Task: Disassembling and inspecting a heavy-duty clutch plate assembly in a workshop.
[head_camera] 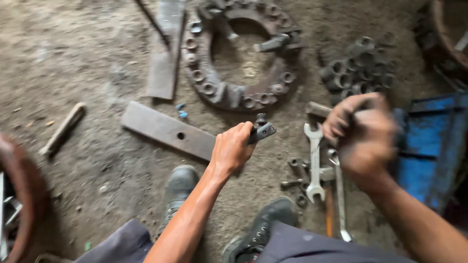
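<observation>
My left hand (231,150) is closed around a dark metal lever-shaped part (262,129) with a small bolt on top, held above the dirt floor. My right hand (363,132) is blurred with its fingers curled, just right of an open-ended spanner (314,160) lying on the ground; whether it holds anything is unclear. A large round metal plate with bolts around its rim (229,92) lies further ahead. A second, thinner spanner (339,195) lies below my right hand.
A flat steel bar with a hole (168,129) and another bar (163,63) lie on the left. A heap of nuts (358,68) sits at upper right beside a blue metal frame (429,146). Loose bolts (295,178) lie near my shoes (180,187).
</observation>
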